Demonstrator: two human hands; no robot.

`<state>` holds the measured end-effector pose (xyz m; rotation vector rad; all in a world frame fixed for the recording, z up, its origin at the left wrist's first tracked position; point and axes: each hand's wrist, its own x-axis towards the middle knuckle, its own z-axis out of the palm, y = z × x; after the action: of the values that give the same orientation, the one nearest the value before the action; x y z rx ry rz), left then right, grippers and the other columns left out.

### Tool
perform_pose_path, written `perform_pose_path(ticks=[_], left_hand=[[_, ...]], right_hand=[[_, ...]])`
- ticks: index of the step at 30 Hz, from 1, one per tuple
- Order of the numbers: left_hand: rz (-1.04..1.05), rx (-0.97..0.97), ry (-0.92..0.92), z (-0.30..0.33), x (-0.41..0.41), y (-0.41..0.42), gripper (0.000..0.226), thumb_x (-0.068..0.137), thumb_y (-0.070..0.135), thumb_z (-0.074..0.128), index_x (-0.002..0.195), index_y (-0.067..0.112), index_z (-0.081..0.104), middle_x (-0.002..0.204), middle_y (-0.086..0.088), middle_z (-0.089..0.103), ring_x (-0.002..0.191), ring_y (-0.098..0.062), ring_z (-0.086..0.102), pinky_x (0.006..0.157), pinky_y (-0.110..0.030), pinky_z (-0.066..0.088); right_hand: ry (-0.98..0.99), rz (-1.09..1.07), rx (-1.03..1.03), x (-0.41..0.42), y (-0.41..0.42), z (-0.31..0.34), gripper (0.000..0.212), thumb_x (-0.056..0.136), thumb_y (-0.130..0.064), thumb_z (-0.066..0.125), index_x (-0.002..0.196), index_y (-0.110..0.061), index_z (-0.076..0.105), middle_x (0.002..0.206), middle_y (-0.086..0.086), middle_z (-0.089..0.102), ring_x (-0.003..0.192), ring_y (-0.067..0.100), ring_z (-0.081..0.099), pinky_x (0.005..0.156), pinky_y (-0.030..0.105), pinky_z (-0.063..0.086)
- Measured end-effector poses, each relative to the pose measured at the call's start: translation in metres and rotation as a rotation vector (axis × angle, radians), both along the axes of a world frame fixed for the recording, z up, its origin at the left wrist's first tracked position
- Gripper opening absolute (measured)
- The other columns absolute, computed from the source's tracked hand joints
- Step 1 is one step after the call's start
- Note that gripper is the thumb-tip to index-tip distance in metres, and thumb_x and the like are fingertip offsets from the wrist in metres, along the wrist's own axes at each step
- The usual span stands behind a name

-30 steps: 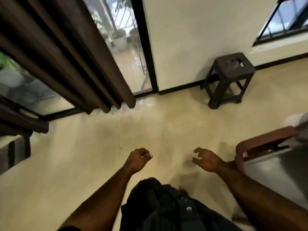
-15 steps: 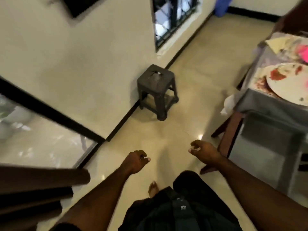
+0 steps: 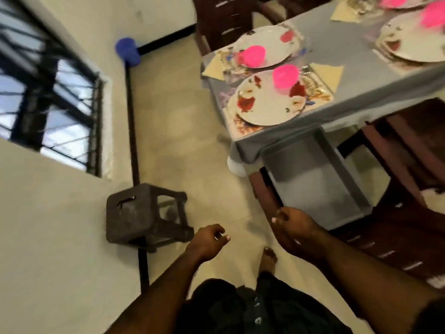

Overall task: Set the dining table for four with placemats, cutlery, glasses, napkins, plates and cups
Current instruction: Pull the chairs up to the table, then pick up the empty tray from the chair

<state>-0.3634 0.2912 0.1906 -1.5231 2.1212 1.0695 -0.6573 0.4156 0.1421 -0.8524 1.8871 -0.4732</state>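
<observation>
Left hand [image 3: 209, 239] and right hand [image 3: 292, 229] hang over the floor, fingers loosely curled, both empty. Dining table [image 3: 337, 56] upper right, grey cloth: nearest floral plate [image 3: 267, 106] on its placemat [image 3: 238, 124], pink cup [image 3: 285, 77] on the plate, napkin [image 3: 328, 74] just beside. Grey tray [image 3: 313, 179] sits below table edge; dark stool [image 3: 142, 213] by wall.

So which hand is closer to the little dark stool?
The left hand. It hangs just to the right of the stool in the picture, while the right hand is farther over, by the grey tray.
</observation>
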Motion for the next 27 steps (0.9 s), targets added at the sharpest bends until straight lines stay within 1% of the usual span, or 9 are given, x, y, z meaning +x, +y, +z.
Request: perform_pose_path(ticks=[2,5,8,11,15,18,22,25,27], left_hand=[[-0.137,-0.001,-0.001,0.004,-0.036,-0.03,0.045,0.094,0.059,0.066,0.125,0.027,0.07,0.113,0.006,0.073,0.1,-0.016,0.069,0.091,-0.039,0.059],[-0.356,0.014,-0.03,0.003,-0.108,-0.076,0.046,0.094,0.06,0.065,0.127,0.029,0.069,0.114,0.007,0.073,0.101,-0.017,0.069,0.091,-0.036,0.058],[-0.542,0.002,-0.013,-0.011,-0.181,-0.116,0.046,0.092,0.063,0.063,0.126,0.033,0.069,0.118,0.009,0.073,0.103,-0.015,0.069,0.088,-0.032,0.056],[-0.675,-0.01,-0.013,-0.044,-0.251,-0.152,0.043,0.091,0.058,0.067,0.124,0.03,0.071,0.121,0.006,0.071,0.109,-0.018,0.068,0.091,-0.034,0.055],[-0.789,-0.061,-0.023,-0.111,-0.333,-0.196,0.07,0.085,0.064,0.071,0.136,0.016,0.066,0.14,-0.011,0.063,0.129,-0.033,0.06,0.106,-0.041,0.05],[-0.823,-0.102,-0.036,-0.165,-0.388,-0.223,0.063,0.089,0.05,0.078,0.137,0.013,0.061,0.141,-0.017,0.059,0.128,-0.038,0.058,0.105,-0.04,0.049],[-0.877,-0.372,-0.077,-0.226,-0.434,-0.239,0.08,0.084,0.062,0.073,0.142,0.01,0.053,0.149,-0.019,0.05,0.138,-0.042,0.046,0.113,-0.048,0.043],[-0.78,-0.386,-0.079,-0.255,-0.446,-0.236,0.1,0.086,0.055,0.077,0.16,0.007,0.03,0.164,-0.02,0.033,0.15,-0.041,0.033,0.122,-0.049,0.033],[-0.658,-0.345,-0.069,-0.267,-0.453,-0.236,0.106,0.088,0.05,0.078,0.165,0.008,0.019,0.169,-0.019,0.027,0.154,-0.039,0.029,0.124,-0.049,0.029]], right_hand=[[0.03,-0.042,0.048,-0.018,-0.005,-0.004,0.035,0.091,-0.059,0.068,0.101,-0.026,0.064,0.097,-0.001,0.071,0.086,0.021,0.069,0.08,0.044,0.062],[0.08,-0.197,0.086,-0.046,0.002,-0.017,0.028,0.094,-0.054,0.069,0.097,-0.028,0.058,0.108,0.002,0.07,0.091,0.021,0.064,0.078,0.034,0.053],[0.093,-0.39,0.142,-0.062,0.009,-0.038,0.035,0.094,-0.052,0.069,0.107,-0.021,0.063,0.117,0.006,0.068,0.098,0.023,0.062,0.079,0.03,0.044],[0.04,-0.647,0.183,-0.075,0.012,-0.069,0.049,0.093,-0.051,0.072,0.122,-0.012,0.067,0.124,0.009,0.067,0.109,0.029,0.065,0.086,0.031,0.049],[0.005,-0.938,0.313,-0.083,0.012,-0.118,0.056,0.092,-0.054,0.071,0.128,-0.012,0.065,0.132,0.014,0.062,0.116,0.036,0.063,0.097,0.039,0.054],[0.029,-1.121,0.426,-0.084,0.003,-0.152,0.064,0.091,-0.056,0.071,0.137,-0.014,0.057,0.139,0.018,0.053,0.122,0.041,0.058,0.101,0.045,0.053],[0.033,-1.379,0.501,-0.091,-0.002,-0.198,0.074,0.093,-0.044,0.071,0.151,-0.012,0.039,0.148,0.019,0.047,0.131,0.046,0.051,0.105,0.052,0.05],[-0.052,-1.533,0.485,-0.101,-0.001,-0.228,0.071,0.094,-0.033,0.071,0.152,-0.009,0.037,0.148,0.02,0.05,0.129,0.045,0.054,0.106,0.049,0.05],[-0.082,-1.608,0.465,-0.107,0.002,-0.238,0.063,0.094,-0.024,0.067,0.149,-0.006,0.041,0.144,0.021,0.054,0.125,0.044,0.057,0.104,0.049,0.052]])
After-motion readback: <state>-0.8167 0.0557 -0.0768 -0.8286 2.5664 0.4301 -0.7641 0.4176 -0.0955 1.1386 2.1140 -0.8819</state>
